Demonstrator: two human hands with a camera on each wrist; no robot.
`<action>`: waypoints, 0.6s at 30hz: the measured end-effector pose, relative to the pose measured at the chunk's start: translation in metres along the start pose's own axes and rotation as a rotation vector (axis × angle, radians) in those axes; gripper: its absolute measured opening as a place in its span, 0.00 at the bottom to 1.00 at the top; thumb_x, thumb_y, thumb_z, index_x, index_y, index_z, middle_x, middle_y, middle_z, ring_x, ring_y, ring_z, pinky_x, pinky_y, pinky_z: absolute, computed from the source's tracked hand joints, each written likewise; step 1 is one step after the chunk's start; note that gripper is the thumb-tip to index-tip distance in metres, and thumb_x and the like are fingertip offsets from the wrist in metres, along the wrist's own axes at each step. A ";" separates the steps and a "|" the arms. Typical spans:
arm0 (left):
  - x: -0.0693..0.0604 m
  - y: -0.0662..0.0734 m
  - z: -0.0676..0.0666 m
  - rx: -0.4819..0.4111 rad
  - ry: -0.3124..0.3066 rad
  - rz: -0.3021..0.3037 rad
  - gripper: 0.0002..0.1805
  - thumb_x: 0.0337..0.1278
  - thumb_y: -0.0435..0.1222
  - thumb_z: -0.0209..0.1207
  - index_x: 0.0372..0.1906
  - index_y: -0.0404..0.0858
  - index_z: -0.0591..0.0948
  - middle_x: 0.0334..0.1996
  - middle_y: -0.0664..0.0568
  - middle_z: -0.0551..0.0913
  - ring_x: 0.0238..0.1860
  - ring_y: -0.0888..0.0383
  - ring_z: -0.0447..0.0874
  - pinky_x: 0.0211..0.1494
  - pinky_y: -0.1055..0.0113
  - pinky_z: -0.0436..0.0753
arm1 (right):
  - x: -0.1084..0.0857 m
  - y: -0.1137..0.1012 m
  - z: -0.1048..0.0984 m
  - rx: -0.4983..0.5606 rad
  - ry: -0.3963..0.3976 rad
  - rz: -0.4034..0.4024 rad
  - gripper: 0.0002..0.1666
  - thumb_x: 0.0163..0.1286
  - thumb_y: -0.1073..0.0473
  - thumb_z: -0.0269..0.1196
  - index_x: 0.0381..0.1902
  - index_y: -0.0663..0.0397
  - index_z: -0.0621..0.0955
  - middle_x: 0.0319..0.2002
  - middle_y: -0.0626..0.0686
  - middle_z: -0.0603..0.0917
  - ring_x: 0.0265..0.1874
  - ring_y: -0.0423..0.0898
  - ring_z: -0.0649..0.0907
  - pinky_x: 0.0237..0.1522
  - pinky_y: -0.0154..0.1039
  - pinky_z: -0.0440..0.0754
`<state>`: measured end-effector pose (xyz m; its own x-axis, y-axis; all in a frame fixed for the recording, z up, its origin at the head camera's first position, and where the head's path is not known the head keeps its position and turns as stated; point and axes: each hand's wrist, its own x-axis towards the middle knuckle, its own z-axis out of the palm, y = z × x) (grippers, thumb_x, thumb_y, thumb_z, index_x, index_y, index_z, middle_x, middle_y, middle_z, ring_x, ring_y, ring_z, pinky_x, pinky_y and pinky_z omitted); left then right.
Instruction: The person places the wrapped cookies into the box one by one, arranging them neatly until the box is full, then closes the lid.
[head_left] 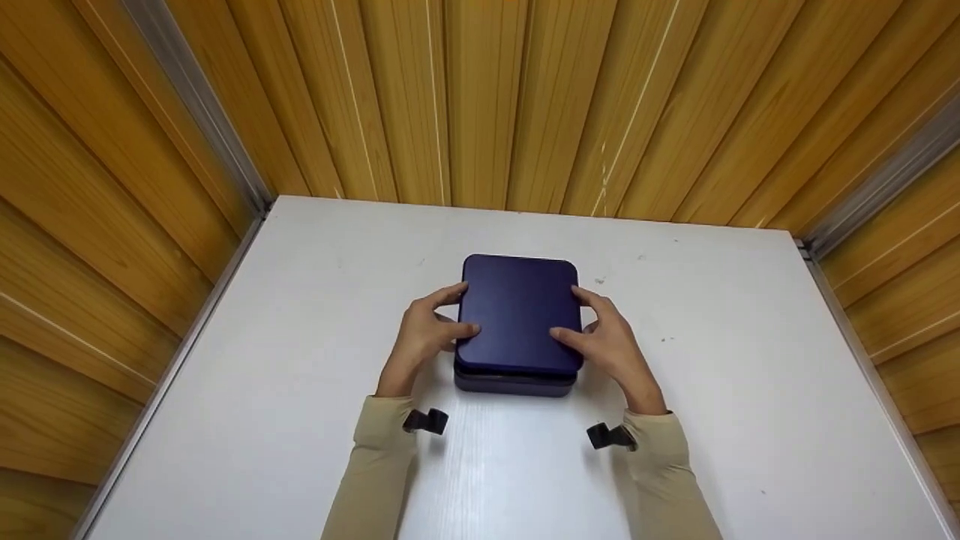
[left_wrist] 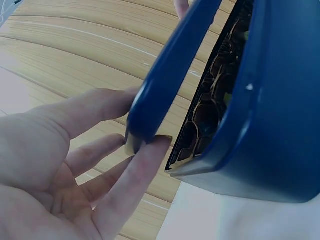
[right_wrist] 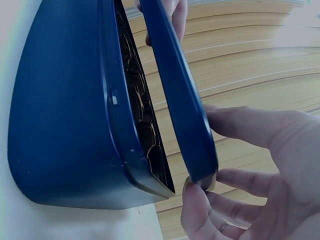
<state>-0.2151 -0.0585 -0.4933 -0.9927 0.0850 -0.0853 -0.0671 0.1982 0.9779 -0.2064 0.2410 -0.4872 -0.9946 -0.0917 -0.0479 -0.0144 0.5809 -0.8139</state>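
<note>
A dark blue rectangular lid (head_left: 517, 311) with rounded corners is held just above a matching blue tin box (head_left: 514, 385). My left hand (head_left: 429, 330) pinches the lid's left edge, thumb on top and fingertips at the rim. On the opposite edge my right hand (head_left: 606, 337) grips it the same way. Both wrist views show a gap between the lid (left_wrist: 167, 75) and the box (left_wrist: 280, 110). Inside the box (right_wrist: 65, 110) lies a dark, glossy insert (right_wrist: 142, 110) with rounded compartments; small greenish bits show in it, too unclear to name.
The box stands on a white table (head_left: 300, 450) with a few small marks. Wood-patterned panels (head_left: 480, 105) wall in the back and both sides, with grey metal posts (head_left: 199, 90) at the corners. Small black devices (head_left: 426, 421) are strapped at both wrists.
</note>
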 end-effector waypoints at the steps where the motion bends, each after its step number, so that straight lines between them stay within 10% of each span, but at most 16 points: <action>1: -0.001 -0.001 0.001 0.005 0.001 0.002 0.42 0.48 0.25 0.78 0.73 0.42 0.80 0.64 0.43 0.83 0.33 0.55 0.90 0.31 0.61 0.91 | 0.000 0.000 0.001 -0.001 -0.001 0.001 0.52 0.66 0.52 0.78 0.81 0.56 0.67 0.73 0.63 0.72 0.39 0.53 0.81 0.38 0.40 0.80; 18: -0.009 -0.001 0.002 0.114 -0.024 0.018 0.41 0.49 0.26 0.78 0.73 0.39 0.79 0.66 0.43 0.82 0.31 0.56 0.90 0.35 0.58 0.92 | -0.004 0.005 0.004 -0.023 -0.029 0.014 0.51 0.66 0.54 0.77 0.81 0.58 0.67 0.73 0.64 0.72 0.35 0.49 0.81 0.36 0.40 0.81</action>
<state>-0.2063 -0.0574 -0.4936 -0.9909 0.1124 -0.0736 -0.0359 0.3064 0.9512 -0.2021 0.2405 -0.4932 -0.9913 -0.1072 -0.0761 -0.0036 0.6005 -0.7996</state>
